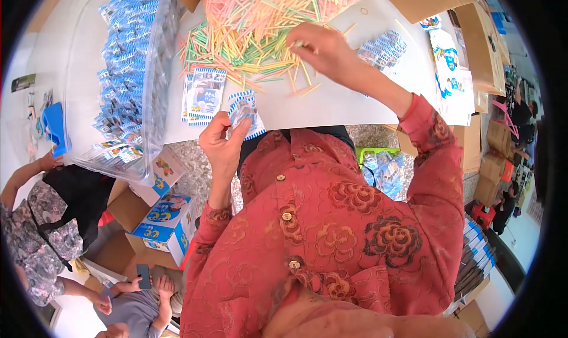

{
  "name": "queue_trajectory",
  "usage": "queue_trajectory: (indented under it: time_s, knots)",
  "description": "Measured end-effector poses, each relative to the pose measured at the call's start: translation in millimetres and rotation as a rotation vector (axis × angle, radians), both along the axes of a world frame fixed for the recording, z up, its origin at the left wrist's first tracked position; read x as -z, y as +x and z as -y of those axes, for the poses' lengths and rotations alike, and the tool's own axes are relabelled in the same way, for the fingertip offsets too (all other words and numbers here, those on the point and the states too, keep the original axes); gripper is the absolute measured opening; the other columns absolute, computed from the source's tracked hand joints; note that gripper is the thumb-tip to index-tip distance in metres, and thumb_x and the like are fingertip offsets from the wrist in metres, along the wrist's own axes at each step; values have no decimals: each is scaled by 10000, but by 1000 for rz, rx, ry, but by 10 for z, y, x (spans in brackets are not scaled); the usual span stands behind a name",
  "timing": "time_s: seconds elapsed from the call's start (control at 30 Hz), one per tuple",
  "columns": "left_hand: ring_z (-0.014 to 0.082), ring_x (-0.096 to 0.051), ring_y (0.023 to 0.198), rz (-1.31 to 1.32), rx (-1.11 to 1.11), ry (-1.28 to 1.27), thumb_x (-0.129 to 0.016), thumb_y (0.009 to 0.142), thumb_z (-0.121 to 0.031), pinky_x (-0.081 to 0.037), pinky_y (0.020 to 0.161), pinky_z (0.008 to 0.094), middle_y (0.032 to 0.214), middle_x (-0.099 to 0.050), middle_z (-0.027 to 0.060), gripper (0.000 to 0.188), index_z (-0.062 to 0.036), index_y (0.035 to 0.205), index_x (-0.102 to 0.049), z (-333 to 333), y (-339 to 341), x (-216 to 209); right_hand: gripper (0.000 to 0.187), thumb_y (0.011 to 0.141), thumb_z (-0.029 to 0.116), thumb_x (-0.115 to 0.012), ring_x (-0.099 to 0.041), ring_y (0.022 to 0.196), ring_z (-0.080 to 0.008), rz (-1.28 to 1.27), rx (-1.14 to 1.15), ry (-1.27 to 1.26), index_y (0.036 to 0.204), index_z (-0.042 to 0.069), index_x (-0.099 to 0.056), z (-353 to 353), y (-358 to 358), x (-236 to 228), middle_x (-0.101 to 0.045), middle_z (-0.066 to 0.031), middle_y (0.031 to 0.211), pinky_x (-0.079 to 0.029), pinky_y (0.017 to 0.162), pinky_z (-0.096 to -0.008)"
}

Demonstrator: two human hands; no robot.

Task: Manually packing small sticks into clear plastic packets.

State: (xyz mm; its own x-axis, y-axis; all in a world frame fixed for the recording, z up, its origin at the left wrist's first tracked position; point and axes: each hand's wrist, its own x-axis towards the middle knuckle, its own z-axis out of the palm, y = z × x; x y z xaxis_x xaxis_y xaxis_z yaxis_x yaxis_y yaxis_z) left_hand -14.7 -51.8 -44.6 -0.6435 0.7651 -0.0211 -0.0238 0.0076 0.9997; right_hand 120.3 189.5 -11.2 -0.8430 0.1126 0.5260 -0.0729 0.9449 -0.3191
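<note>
My left hand [222,141] pinches a small blue-and-white packet [247,114] at the table's near edge. Above the right part of a heap of thin pastel sticks [254,45], my right hand [324,52] is closed, with pale stick ends showing between thumb and fingers. How many it holds is hidden. The sticks are pink, yellow and green, and some lie scattered at the heap's near side. Just left of the held packet is a small stack of flat packets [206,94] of the same kind.
A clear plastic bin [83,54] full of blue-and-white packets [127,71] stands on the left. More packets [383,49] lie right of the heap. Cardboard boxes [476,36] line the right side. Other people [47,231] are at the lower left; a green basket [368,151] is below the table.
</note>
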Motion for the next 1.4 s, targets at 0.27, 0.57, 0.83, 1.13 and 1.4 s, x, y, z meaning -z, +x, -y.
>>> queue_trajectory:
  time_s: [0.27, 0.57, 0.83, 1.13, 1.4]
  knots:
    - [41, -333, 613, -20, 37, -21, -716, 744, 28, -269, 530, 201, 657, -410, -46, 210, -19, 679, -522, -102, 48, -19, 74, 848, 72, -643, -456, 619, 4, 198, 448, -937, 908, 57, -603, -6, 359, 329, -592, 65, 789, -381, 555, -173]
    - [49, -410, 618, -29, 81, 15, -711, 731, 54, -325, 548, 205, 669, -498, -19, 170, 4, 691, -553, -218, 111, -83, 98, 836, 36, -619, -553, 715, -97, 140, 313, -722, 920, 1, -584, 123, 378, 469, -606, -59, 854, -460, 597, -248]
    - [60, -529, 658, -105, 183, 149, -723, 709, 69, -394, 578, 209, 751, -629, 34, 118, 15, 751, -627, -316, 123, -142, 66, 860, 50, -609, -550, 695, -87, 11, 259, -919, 917, 23, -589, 198, 374, 1, -627, -30, 889, -457, 603, -223]
    - [141, -597, 672, -306, 242, 190, -715, 688, 75, -459, 603, 248, 757, -638, 74, 147, 4, 775, -620, -377, 121, -55, 94, 872, 120, -630, -485, 609, -35, 24, -41, -1609, 925, 57, -585, 457, 320, -754, -644, -81, 925, -402, 548, -192]
    - [154, -618, 707, -323, 256, 174, -687, 713, 81, -478, 627, 261, 791, -655, 94, 120, 18, 801, -634, -383, 152, -150, 67, 894, 122, -602, -463, 600, -19, 8, -13, -1798, 944, 79, -589, 449, 286, -574, -644, -56, 916, -380, 552, -173]
